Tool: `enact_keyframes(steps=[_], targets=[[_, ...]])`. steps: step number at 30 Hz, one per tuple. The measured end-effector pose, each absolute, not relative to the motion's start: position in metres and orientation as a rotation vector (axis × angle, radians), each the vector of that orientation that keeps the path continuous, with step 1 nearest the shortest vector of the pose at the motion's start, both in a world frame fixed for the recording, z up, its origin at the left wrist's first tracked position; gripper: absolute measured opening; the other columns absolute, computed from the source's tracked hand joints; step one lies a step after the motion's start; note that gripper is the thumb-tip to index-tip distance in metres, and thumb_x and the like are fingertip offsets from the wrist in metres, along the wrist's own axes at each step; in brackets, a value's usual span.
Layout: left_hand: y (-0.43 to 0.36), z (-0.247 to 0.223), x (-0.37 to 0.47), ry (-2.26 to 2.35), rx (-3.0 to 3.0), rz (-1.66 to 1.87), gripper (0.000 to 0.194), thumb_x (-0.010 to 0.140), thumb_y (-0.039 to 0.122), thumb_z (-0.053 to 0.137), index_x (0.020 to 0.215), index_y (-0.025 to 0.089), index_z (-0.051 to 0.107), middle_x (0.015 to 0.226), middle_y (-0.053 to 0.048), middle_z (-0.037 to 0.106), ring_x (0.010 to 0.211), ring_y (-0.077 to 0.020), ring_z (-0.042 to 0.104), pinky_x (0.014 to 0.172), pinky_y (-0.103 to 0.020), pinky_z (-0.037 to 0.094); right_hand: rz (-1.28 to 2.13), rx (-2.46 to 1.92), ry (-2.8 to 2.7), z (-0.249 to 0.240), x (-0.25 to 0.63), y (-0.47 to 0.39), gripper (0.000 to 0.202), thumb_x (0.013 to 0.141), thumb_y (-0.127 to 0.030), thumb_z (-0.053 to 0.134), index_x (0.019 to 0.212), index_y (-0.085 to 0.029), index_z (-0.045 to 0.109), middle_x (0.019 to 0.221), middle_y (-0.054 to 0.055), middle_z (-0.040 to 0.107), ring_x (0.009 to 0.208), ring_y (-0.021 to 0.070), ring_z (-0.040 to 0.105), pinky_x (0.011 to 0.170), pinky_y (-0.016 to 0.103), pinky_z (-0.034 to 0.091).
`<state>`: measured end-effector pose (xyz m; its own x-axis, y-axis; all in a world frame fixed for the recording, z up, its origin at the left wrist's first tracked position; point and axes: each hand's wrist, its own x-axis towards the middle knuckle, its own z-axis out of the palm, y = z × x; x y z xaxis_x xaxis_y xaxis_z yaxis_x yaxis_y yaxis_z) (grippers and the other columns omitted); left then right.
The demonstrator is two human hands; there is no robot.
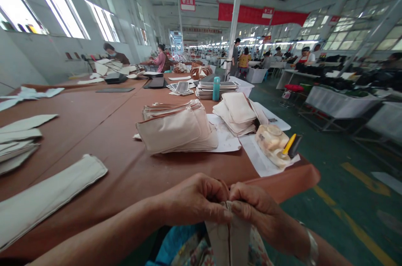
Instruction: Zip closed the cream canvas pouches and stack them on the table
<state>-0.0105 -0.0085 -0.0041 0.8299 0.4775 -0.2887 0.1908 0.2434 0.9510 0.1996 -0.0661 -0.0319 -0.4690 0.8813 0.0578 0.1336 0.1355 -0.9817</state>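
Note:
Close to the table's front edge, my left hand (197, 201) and my right hand (256, 205) meet side by side. Both are closed on the upper end of a cream fabric piece (220, 243), thumbs on top and fingers curled beneath. A dark line runs down the middle of this piece, which hangs over my lap. Part of the gripped end is hidden by the fingers. Beyond my hands, a stack of cream fabric panels (176, 130) lies on the brown table (125, 161), with a second stack (237, 111) to its right.
A glue-stained container (271, 138) with a yellow-handled tool (289, 144) stands at the right corner. Behind the stacks is a teal bottle (216, 89). Long cream pieces (53, 195) lie at the left. Several people work farther back; a metal post (235, 19) rises beyond the table.

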Motion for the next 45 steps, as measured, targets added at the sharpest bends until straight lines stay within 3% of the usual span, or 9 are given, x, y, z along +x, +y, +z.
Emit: enact_keyframes(steps=[7,13,18,25,29,33,36,39,45], targets=[[-0.007,0.0,-0.008,0.58,1.295,0.203,0.037,0.072,0.043,0.078,0.086,0.009,0.073,0.077,-0.005,0.064,0.066,-0.0121,0.05,0.061,-0.021,0.04,1.489,-0.968,-1.583,-0.035,0.2,-0.064,0.031,0.096,-0.044,0.049,0.083,-0.016,0.051,0.073,-0.003,0.044,0.065,0.011,0.038,0.057,0.022,0.031],[-0.01,0.002,-0.008,0.576,1.418,0.15,0.043,0.08,0.051,0.068,0.088,0.009,0.071,0.07,0.0,0.055,0.064,-0.0104,0.042,0.06,-0.021,0.036,1.549,-0.918,-1.561,-0.029,0.199,-0.068,0.041,0.087,-0.056,0.057,0.086,-0.015,0.051,0.074,-0.002,0.043,0.066,0.0113,0.035,0.056,0.022,0.028],[-0.011,0.002,-0.008,0.594,1.495,0.154,0.043,0.084,0.053,0.063,0.085,0.01,0.067,0.071,0.001,0.05,0.065,-0.0105,0.039,0.059,-0.02,0.035,1.549,-1.004,-1.571,-0.025,0.192,-0.07,0.043,0.076,-0.052,0.071,0.084,-0.017,0.048,0.071,-0.004,0.041,0.062,0.0097,0.03,0.054,0.022,0.027],[-0.009,0.003,-0.009,0.618,1.498,0.184,0.036,0.082,0.048,0.064,0.076,0.012,0.062,0.072,0.001,0.048,0.065,-0.0109,0.038,0.056,-0.019,0.032,1.656,-0.914,-1.462,-0.032,0.191,-0.068,0.035,0.085,-0.047,0.063,0.077,-0.016,0.05,0.068,-0.003,0.044,0.061,0.01,0.035,0.055,0.022,0.028],[-0.005,-0.001,-0.008,0.653,1.4,0.188,0.033,0.079,0.043,0.066,0.072,0.012,0.061,0.067,0.001,0.048,0.061,-0.0105,0.037,0.054,-0.021,0.03,1.542,-1.029,-1.529,-0.039,0.195,-0.07,0.033,0.088,-0.044,0.062,0.078,-0.013,0.054,0.067,-0.003,0.045,0.061,0.0095,0.035,0.054,0.021,0.028],[-0.003,-0.009,-0.005,0.72,1.463,0.137,0.027,0.071,0.036,0.071,0.075,0.011,0.063,0.061,0.004,0.046,0.056,-0.0089,0.033,0.049,-0.021,0.025,1.444,-1.12,-1.542,-0.039,0.194,-0.07,0.032,0.087,-0.042,0.062,0.077,-0.012,0.056,0.068,-0.002,0.049,0.063,0.0105,0.038,0.055,0.022,0.03],[-0.004,-0.015,-0.002,0.798,1.549,0.123,0.012,0.069,0.023,0.063,0.073,0.011,0.063,0.059,0.005,0.044,0.054,-0.0082,0.033,0.046,-0.02,0.023,1.416,-1.178,-1.501,-0.039,0.19,-0.07,0.027,0.084,-0.038,0.064,0.078,-0.012,0.058,0.068,-0.001,0.051,0.062,0.0112,0.04,0.054,0.022,0.032],[-0.007,-0.018,0.002,0.86,1.566,0.105,0.008,0.069,0.02,0.057,0.07,0.012,0.061,0.057,0.005,0.042,0.053,-0.0083,0.032,0.045,-0.02,0.022,1.373,-1.239,-1.455,-0.044,0.187,-0.073,0.022,0.082,-0.034,0.066,0.078,-0.012,0.061,0.066,-0.001,0.051,0.06,0.0114,0.041,0.053,0.023,0.032],[-0.013,-0.014,0.006,0.776,1.355,0.173,0.007,0.067,0.02,0.062,0.067,0.013,0.059,0.057,0.004,0.044,0.053,-0.0087,0.032,0.047,-0.022,0.022,1.265,-0.949,-1.52,-0.048,0.194,-0.08,0.01,0.088,-0.027,0.06,0.086,-0.018,0.066,0.075,0.001,0.059,0.067,0.0141,0.051,0.061,0.024,0.041]])
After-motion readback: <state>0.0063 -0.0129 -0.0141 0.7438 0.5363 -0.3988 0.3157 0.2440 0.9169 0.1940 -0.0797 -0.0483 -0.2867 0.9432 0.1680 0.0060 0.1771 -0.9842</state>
